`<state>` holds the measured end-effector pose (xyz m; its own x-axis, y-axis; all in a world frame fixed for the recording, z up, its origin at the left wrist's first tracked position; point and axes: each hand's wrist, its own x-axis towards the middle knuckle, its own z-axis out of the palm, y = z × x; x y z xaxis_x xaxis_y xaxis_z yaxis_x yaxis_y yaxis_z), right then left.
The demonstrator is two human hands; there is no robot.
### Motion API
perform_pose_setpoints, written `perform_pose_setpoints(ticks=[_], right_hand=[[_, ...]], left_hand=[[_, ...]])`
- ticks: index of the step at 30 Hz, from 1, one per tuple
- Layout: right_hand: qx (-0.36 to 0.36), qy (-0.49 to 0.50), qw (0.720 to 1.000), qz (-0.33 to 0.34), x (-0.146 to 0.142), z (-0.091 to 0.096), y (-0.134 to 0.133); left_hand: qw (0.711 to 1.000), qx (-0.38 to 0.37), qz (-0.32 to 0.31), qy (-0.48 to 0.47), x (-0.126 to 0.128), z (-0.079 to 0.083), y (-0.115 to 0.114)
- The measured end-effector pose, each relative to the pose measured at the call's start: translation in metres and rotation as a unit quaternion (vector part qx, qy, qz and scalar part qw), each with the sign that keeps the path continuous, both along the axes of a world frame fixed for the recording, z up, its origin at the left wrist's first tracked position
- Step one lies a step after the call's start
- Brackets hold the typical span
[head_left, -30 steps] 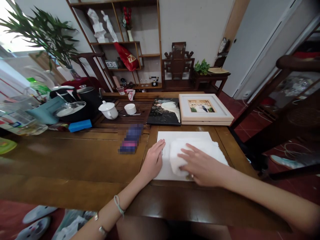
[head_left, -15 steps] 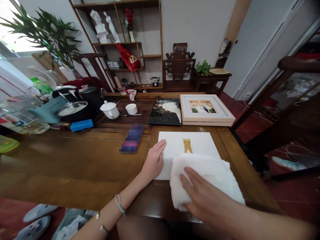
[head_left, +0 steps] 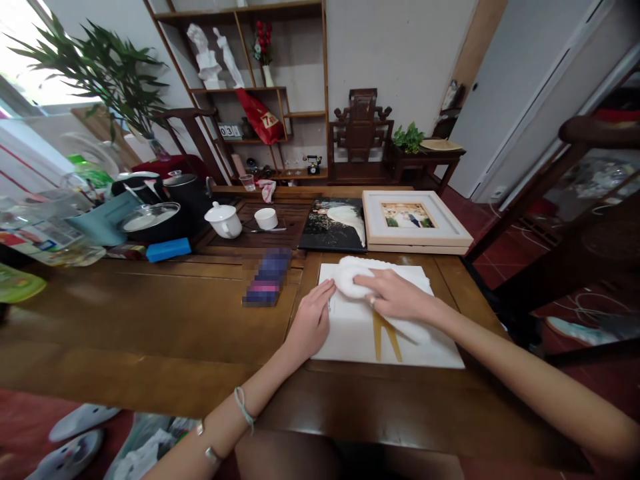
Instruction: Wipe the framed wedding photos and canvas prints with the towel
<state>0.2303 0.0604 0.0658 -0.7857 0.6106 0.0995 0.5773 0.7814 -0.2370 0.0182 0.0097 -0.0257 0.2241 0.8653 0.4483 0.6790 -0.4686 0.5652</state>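
A flat white board (head_left: 350,333) with a yellow-brown mark lies on the wooden table (head_left: 150,320) in front of me. My left hand (head_left: 310,320) rests flat on its left edge, fingers stretched out and together. My right hand (head_left: 395,295) presses a white cloth (head_left: 353,275) onto the far part of the board, fingers curled over it. The cloth trails under my wrist toward the board's right side.
Behind the board lie a dark photo print (head_left: 336,227) and a pale framed picture (head_left: 413,221). A white teapot (head_left: 224,220), cup (head_left: 265,218), pots (head_left: 150,220), blue sponge (head_left: 168,249) and a blurred box (head_left: 267,277) sit at left. A dark chair (head_left: 575,220) stands right.
My right hand slid the cloth from the board's near edge up to its far edge, uncovering the yellow-brown mark. My left hand stayed on the board's left edge.
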Motion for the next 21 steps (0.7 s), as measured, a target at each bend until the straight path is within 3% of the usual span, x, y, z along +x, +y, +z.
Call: perform_pose_setpoints(ticks=[5, 9, 12, 18, 21], right_hand=[[-0.05, 0.026, 0.997, 0.049, -0.042, 0.016, 0.041], [-0.071, 0.009, 0.995, 0.072, -0.04, 0.019, 0.053], [-0.074, -0.013, 0.996, 0.042, -0.008, 0.018, 0.051], [-0.054, -0.077, 0.991, -0.094, 0.084, 0.015, 0.038], [-0.063, -0.09, 0.987, -0.121, 0.107, 0.017, 0.035]], left_hand=[[1.0, 0.007, 0.003, -0.004, 0.0, 0.0, 0.0], [1.0, -0.002, 0.004, 0.001, 0.0, 0.002, -0.001], [1.0, -0.013, -0.002, 0.009, 0.0, 0.004, -0.001], [1.0, -0.023, -0.001, 0.011, 0.0, 0.003, -0.001], [1.0, -0.02, 0.0, 0.009, 0.0, 0.002, -0.001]])
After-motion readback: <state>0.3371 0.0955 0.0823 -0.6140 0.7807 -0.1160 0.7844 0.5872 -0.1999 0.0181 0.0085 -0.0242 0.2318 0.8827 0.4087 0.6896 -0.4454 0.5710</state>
